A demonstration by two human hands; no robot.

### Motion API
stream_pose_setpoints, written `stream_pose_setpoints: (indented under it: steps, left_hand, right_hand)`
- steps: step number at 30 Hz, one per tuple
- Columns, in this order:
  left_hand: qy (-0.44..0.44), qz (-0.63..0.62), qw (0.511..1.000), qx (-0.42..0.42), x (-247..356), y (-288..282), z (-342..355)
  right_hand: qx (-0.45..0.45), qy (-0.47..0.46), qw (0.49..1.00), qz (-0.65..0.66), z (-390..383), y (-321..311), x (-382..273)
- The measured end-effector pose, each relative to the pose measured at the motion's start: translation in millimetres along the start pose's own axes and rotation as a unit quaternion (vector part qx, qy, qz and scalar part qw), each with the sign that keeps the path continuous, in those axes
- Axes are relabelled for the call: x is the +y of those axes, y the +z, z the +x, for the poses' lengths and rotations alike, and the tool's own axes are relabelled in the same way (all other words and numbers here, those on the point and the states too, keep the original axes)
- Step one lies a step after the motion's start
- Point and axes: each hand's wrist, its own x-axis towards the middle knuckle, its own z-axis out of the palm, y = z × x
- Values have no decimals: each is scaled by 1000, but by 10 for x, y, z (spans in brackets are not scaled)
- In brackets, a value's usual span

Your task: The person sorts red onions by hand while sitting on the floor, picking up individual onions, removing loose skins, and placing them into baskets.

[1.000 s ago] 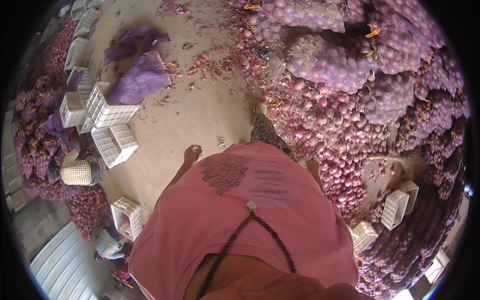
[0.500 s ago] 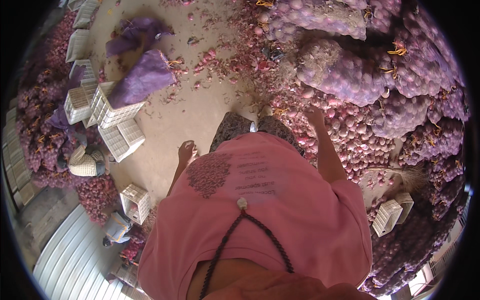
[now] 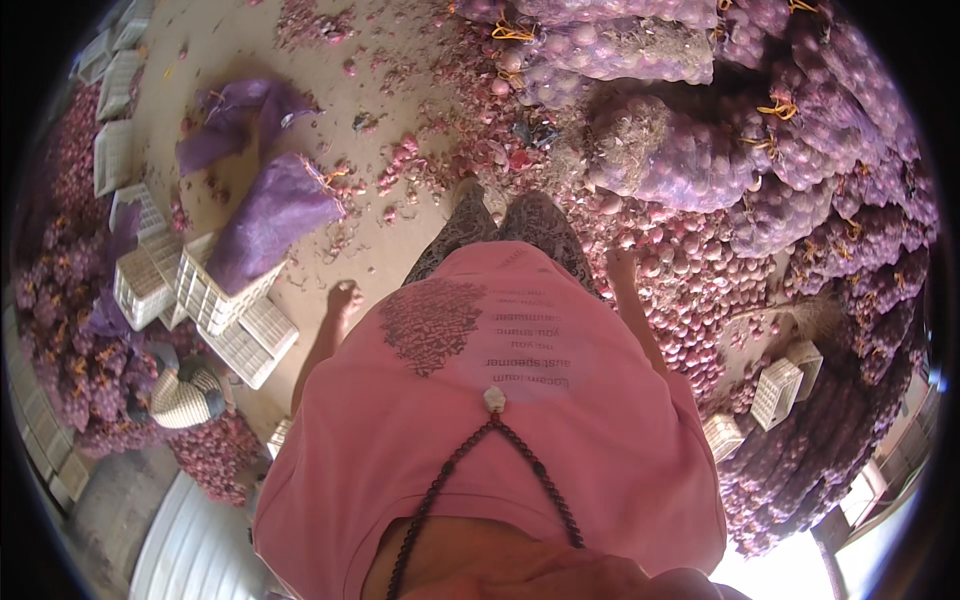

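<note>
My left hand [image 3: 345, 296] hangs beside my body over the bare concrete floor. Its fingers are loosely bent and apart, with nothing visible in them. On the other side my right hand [image 3: 620, 264] hangs down in front of a heap of loose red onions [image 3: 690, 270]. Its fingers point downward and are hard to make out against the onions; no held thing shows. Just beyond and right of the heap lies a full purple mesh sack of onions [image 3: 690, 155]. Both hands are well away from the sacks.
White plastic crates [image 3: 225, 290] stand at the left, a purple mesh sack [image 3: 270, 220] draped over one. A bent-over person [image 3: 185, 398] is behind them. Stacked onion sacks [image 3: 870, 290] line the right, near another crate [image 3: 775, 393]. Onion skins [image 3: 410, 165] litter the floor ahead.
My body has shifted, and more of my legs shows. My left hand sits farther left in view, my right hand slightly lower. The crates and sacks have shifted in view.
</note>
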Motion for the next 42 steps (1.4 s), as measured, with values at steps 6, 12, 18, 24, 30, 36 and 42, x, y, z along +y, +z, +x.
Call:
stream_pose_setpoints:
  steps: [6, 12, 18, 24, 30, 36, 42]
  left_hand:
    - [40, -115, 990, 73, 1442, -1116, 583]
    - [127, -67, 986, -80, 2369, -753, 643]
    - [79, 0, 980, -185, 1793, -490, 779]
    - [133, 164, 969, -132, 1333, -920, 825]
    - [83, 73, 987, -115, 1495, -1032, 754]
    - [61, 70, 981, -168, 1524, -936, 1092]
    - [-3, 109, 977, -184, 2403, -509, 1289]
  right_hand:
    - [-19, 87, 988, 124, -313, 388, -985]
    - [2, 40, 994, 99, -397, 742, -1082]
    - [-22, 108, 982, 156, -240, 852, -1176]
    - [-23, 125, 981, 145, -304, 626, -1581]
    - [18, 100, 980, 173, -353, 893, -1156]
    - [19, 100, 973, 207, -631, 1024, -985]
    - [52, 160, 972, 164, -1449, 817, -1376]
